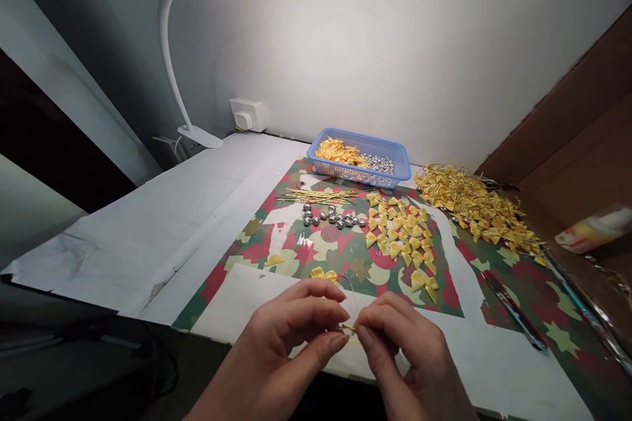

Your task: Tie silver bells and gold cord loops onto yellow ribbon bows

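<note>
Close together at the table's front edge, both my hands work on a thin gold cord point(348, 327). My right hand point(402, 345) pinches the cord between thumb and forefinger. My left hand point(296, 329) is curled, its thumb and fingertips around the cord's other side; their exact contact is partly hidden. From the right fingertips a loop of the cord arcs up towards a yellow ribbon bow point(324, 274), just beyond my left fingers. Whether the bow is tied to this cord I cannot tell.
Beyond my hands lie yellow bows point(399, 230), silver beads point(332, 216) and gold cord lengths point(320, 196). A blue basket point(359, 175) holds more bows and beads. At right are a heap of corded bows point(476, 204), tweezers point(516, 312) and a bottle point(595, 230). A lamp point(168, 46) stands left.
</note>
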`<state>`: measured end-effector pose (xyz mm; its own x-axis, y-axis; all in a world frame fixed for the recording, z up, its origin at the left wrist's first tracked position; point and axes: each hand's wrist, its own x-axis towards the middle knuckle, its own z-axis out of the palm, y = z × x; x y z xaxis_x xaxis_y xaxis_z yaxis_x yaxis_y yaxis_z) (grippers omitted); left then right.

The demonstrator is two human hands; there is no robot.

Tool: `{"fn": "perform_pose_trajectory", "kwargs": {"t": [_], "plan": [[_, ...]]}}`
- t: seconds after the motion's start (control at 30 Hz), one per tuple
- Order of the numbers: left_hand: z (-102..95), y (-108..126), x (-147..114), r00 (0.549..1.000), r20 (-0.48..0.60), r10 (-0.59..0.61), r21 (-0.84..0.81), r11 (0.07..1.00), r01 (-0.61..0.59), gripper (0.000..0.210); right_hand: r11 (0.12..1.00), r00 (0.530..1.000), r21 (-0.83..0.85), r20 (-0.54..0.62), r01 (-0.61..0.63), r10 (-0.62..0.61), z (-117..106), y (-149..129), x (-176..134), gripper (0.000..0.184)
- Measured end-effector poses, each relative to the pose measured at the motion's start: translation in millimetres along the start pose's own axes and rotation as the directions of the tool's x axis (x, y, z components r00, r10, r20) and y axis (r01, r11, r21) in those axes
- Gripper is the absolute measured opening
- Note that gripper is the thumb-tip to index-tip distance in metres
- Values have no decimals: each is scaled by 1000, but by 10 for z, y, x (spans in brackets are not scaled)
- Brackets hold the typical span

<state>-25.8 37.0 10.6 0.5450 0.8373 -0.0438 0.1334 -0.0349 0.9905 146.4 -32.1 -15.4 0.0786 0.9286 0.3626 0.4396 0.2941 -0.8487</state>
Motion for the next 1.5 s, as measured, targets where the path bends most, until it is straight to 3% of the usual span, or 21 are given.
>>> {"fn": "perform_pose_trajectory", "kwargs": {"t": [0.13, 0.37, 0.63, 0.77, 1.0, 1.17, 1.37, 1.5], "plan": [[-6, 68, 4, 1000, 19, 5, 66, 998, -7, 16, 999, 999, -19, 29, 26, -25, -21, -13, 15, 19], [-28, 85, 77, 991, 114, -65, -84, 994, 75, 20, 999, 997, -2, 65, 38, -37, -38, -13, 23, 20], [-92, 47, 58, 978, 167, -121, -186, 971, 152, 20, 930, 960, 244, 115, -276, 254, -64, -39, 30, 19], [-105, 61, 64, 977, 160, -139, -173, 971, 166, 20, 892, 929, 268, 175, -364, 326, -23, -37, 14, 20], [-102, 71, 41, 979, 144, -143, -133, 978, 162, 20, 931, 942, 180, 173, -318, 289, -16, 14, 16, 24], [-96, 73, 27, 989, 121, -87, -41, 995, 92, 22, 971, 968, 93, 140, -222, 208, -31, -29, 34, 23], [-119, 61, 23, 982, 168, -87, 53, 995, 79, 22, 957, 944, 99, 219, -273, 246, -43, -33, 48, 28], [-128, 62, 21, 979, 177, -97, 84, 993, 84, 22, 979, 961, 58, 214, -194, 178, -45, -3, 49, 22]]}}
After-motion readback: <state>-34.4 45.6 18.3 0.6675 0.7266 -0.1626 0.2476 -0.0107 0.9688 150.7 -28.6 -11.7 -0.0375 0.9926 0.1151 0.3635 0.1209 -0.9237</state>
